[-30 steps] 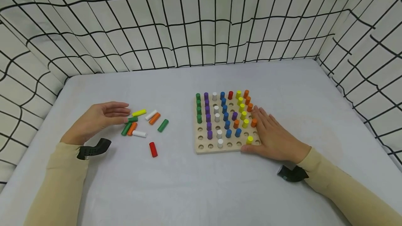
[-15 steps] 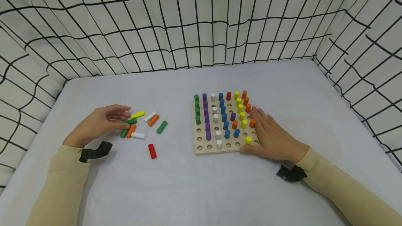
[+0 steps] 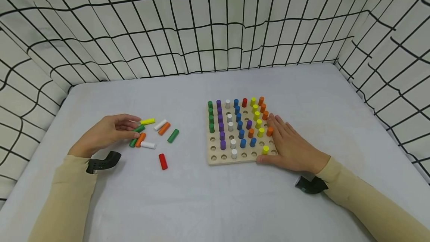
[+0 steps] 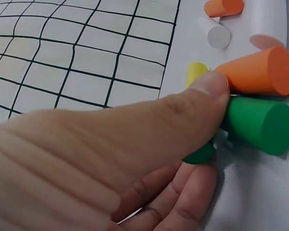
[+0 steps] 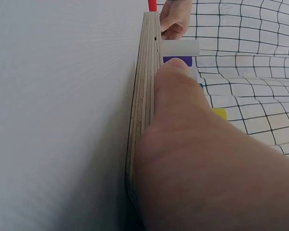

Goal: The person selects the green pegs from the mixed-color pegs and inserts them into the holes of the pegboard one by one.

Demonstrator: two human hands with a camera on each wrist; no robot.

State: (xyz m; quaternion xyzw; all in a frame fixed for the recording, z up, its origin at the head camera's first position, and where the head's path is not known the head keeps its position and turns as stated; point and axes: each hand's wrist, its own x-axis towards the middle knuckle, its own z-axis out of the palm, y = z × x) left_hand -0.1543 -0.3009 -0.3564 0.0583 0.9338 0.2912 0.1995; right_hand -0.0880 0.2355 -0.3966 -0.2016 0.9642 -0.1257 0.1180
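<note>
My left hand pinches a green peg between thumb and fingers at the left of the loose pegs. In the left wrist view, an end of this green peg shows under the thumb; the thumb hides the rest. Another green peg and an orange peg lie just past the thumb tip. My right hand rests with straight fingers along the right edge of the wooden pegboard, thumb at its front corner. Rows of green, purple, white, blue, red, yellow and orange pegs stand in the board, among several bare holes.
Around the left hand lie a yellow peg, a white peg, an orange peg and a green peg. A red peg lies nearer the front. Black-gridded white walls enclose the cloth-covered table.
The left hand's thumb and fingers have closed on the green peg, which has tilted slightly. The head view has shifted a little. The right hand stays on the board.
</note>
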